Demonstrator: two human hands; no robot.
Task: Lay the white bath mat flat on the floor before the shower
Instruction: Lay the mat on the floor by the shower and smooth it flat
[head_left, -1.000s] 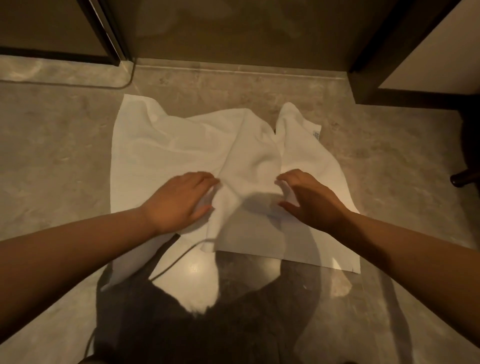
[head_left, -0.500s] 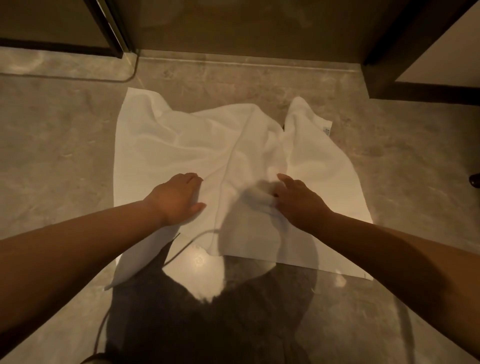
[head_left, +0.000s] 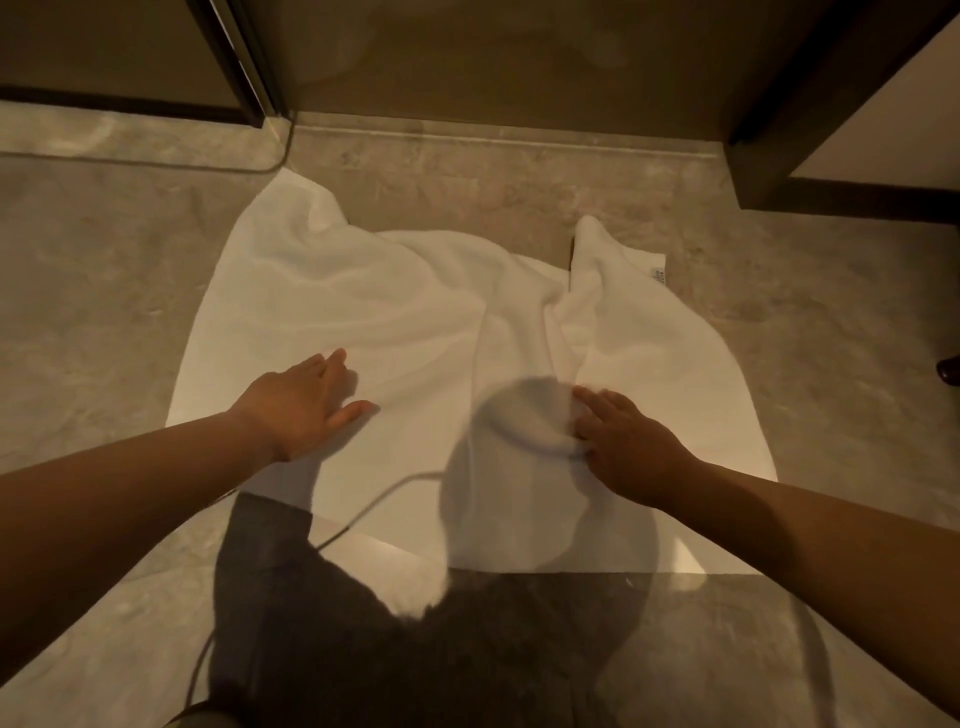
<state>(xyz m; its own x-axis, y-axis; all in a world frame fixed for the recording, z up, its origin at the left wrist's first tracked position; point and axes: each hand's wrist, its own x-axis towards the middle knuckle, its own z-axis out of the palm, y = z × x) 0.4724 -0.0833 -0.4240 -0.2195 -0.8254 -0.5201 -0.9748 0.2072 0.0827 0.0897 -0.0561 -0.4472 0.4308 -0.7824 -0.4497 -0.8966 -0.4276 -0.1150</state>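
The white bath mat lies spread on the marble floor just before the shower threshold. A raised fold runs down its middle, and its far right corner with a small label is bunched. My left hand rests flat on the mat's left half, fingers spread. My right hand presses on the mat at the near end of the central fold, with cloth bunched against its fingers. The near left corner of the mat is hidden by my dark clothing.
A glass shower door with a dark frame stands at the back left. A dark cabinet base is at the back right. A thin cable crosses the mat's near edge. Marble floor lies on both sides.
Both hands slid toward me and slightly apart over the mat. The right hand has pushed cloth into a small bunch at the fold's near end.
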